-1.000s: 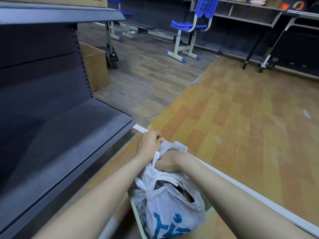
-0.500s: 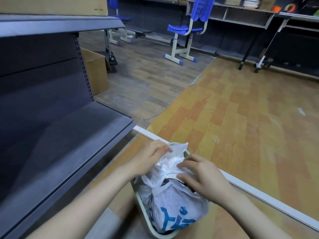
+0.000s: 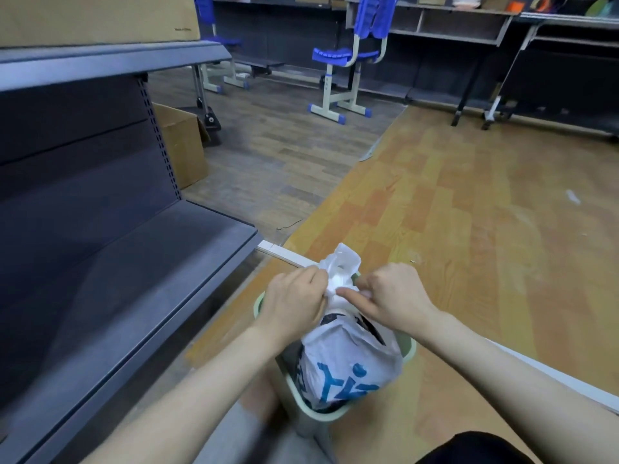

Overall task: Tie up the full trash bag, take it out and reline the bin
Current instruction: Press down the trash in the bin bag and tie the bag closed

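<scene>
Down in the pale green plastic bin (image 3: 408, 350) on the floor beside the grey metal shelf (image 3: 140, 283), the full white plastic trash bag with blue print (image 3: 348, 366) sits upright, so the bin steadies it while we work. Our left hand (image 3: 294, 304) and right hand (image 3: 392, 296) each pinch a twisted handle at the bag's neck, pulling apart, seemingly to cinch a knot.

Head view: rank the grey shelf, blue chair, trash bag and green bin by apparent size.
1. grey shelf
2. trash bag
3. blue chair, though farther away
4. green bin, mostly hidden, so unsure
</scene>
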`<action>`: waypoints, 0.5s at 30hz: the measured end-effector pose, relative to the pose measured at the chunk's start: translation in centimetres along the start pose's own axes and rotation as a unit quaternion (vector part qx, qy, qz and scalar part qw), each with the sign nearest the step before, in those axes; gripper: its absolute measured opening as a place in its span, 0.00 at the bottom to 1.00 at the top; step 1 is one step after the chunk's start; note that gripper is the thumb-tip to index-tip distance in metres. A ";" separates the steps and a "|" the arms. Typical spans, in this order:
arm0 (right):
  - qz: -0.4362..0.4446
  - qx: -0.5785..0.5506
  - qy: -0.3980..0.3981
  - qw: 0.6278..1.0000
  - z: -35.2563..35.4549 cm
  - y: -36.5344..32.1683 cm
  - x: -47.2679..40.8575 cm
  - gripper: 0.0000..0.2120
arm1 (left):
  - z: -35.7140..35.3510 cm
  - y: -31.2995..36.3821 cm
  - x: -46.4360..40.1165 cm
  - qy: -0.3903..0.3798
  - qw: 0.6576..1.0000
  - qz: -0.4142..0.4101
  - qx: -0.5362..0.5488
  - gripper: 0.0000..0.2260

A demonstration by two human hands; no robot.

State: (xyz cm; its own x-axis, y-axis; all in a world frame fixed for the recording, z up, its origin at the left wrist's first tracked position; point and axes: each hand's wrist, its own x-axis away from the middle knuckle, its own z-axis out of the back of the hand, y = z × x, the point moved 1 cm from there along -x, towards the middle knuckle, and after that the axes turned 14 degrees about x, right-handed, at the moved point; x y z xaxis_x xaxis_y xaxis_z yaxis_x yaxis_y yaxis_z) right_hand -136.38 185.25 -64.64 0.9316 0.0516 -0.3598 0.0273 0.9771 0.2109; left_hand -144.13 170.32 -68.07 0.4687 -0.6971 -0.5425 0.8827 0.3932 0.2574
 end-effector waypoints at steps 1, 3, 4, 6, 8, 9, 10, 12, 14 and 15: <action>-0.014 -0.024 0.007 1.000 -0.4 0.0 -0.1 0.27 | -0.1 0.2 -0.5 0.001 1.000 0.011 -0.023 0.08; -0.039 -0.067 0.030 0.997 -1.2 -0.1 0.2 0.25 | -0.7 0.0 -1.2 -0.003 0.998 0.032 -0.060 0.09; -0.041 -0.082 0.048 0.995 -1.7 -0.1 0.5 0.23 | -0.8 0.0 -1.5 -0.023 0.996 0.040 -0.079 0.10; -0.036 -0.086 0.084 0.992 -2.5 -0.3 0.9 0.21 | -1.2 -0.3 -2.0 -0.058 0.991 0.051 -0.111 0.09; -0.031 -0.090 0.087 0.992 -2.7 -0.1 0.5 0.21 | -0.9 -0.5 -2.2 -0.079 0.986 0.068 -0.134 0.09; -0.030 -0.100 0.076 0.992 -2.8 0.0 0.4 0.22 | -0.6 -0.7 -2.0 -0.095 0.982 0.090 -0.135 0.10; -0.032 -0.104 0.062 0.992 -3.0 0.0 0.4 0.23 | -0.5 -0.9 -1.8 -0.111 0.978 0.121 -0.127 0.11; -0.050 -0.130 0.034 0.990 -4.2 0.5 1.4 0.22 | -0.8 -1.3 -1.2 -0.121 0.971 0.186 -0.084 0.11; -0.102 -0.203 -0.014 0.974 -5.0 0.5 2.9 0.24 | -0.8 -1.2 -0.2 -0.131 0.960 0.241 -0.063 0.10; -0.118 -0.226 -0.033 0.966 -5.0 0.5 3.2 0.25 | -0.7 -1.2 0.1 -0.130 0.957 0.254 -0.054 0.10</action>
State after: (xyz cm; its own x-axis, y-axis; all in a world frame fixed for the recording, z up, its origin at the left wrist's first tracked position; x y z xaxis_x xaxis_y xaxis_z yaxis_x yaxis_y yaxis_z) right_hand -135.21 186.98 -70.26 0.9403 -0.1828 -0.2872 0.0949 0.9509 -0.2948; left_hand -145.17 170.23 -68.99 0.8411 -0.5203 -0.1479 0.5370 0.7704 0.3436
